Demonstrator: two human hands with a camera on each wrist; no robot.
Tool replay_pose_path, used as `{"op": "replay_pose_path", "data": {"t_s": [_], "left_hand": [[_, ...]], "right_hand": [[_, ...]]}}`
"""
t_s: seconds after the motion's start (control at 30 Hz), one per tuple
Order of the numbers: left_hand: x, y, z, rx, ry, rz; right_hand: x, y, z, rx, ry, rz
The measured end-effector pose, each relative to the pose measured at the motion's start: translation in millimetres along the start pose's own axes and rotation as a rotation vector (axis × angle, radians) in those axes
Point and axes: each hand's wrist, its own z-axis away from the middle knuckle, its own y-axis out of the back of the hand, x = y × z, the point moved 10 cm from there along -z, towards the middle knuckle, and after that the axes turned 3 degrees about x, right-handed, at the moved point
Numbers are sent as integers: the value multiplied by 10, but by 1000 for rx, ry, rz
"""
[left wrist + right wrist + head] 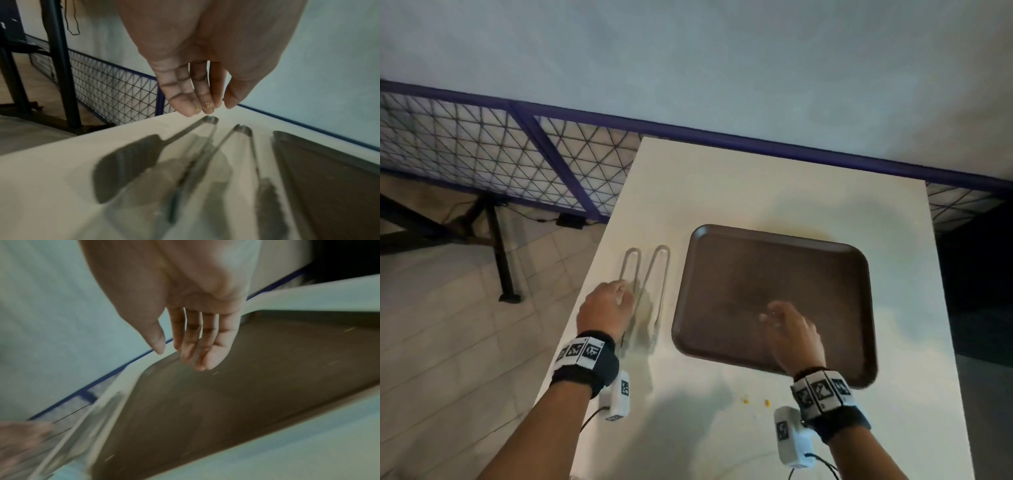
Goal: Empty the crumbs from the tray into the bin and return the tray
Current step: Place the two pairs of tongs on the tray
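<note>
A dark brown tray (739, 267) lies flat on the white table (722, 178), its surface nearly bare in the head view. In the right wrist view the tray (246, 386) shows a few faint specks. My right hand (787, 325) hovers over the tray's near part with relaxed, straight fingers (213, 353), holding nothing. My left hand (609, 305) hangs over the table's left edge above two metal tongs (650, 284). Its fingers (207, 105) are loose, carry yellow crumbs on the tips, and grip nothing. The tongs (205, 154) lie side by side left of the tray (339, 178). No bin is in view.
Two yellow crumbs (756, 401) lie on the table near its front, just before the tray. A blue-framed wire mesh fence (517, 150) runs behind and left of the table. A black table leg (503, 260) stands on the tiled floor at left.
</note>
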Motion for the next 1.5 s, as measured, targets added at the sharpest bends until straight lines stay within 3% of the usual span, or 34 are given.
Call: {"op": "replay_pose_path", "data": {"t_s": [0.13, 0.27, 0.53, 0.77, 0.93, 1.1, 1.3, 1.5], "left_hand": [[-486, -76, -52, -131, 50, -163], [-801, -271, -27, -227, 77, -178], [-864, -360, 35, -214, 19, -85], [-860, -226, 13, -161, -35, -27], [-700, 17, 62, -33, -108, 35], [-168, 129, 265, 33, -224, 147], [574, -397, 455, -44, -290, 151], [1170, -1024, 618, -135, -282, 77]], "right_hand": [[-816, -877, 315, -257, 83, 27], [-1262, -1441, 459, -355, 107, 126], [-1460, -1901, 361, -285, 7, 205], [-1509, -1961, 243, -279, 13, 213], [-1525, -1693, 249, -288, 85, 115], [-1139, -953, 111, -138, 105, -9], [-288, -145, -49, -22, 18, 60], [438, 195, -160, -24, -88, 121]]}}
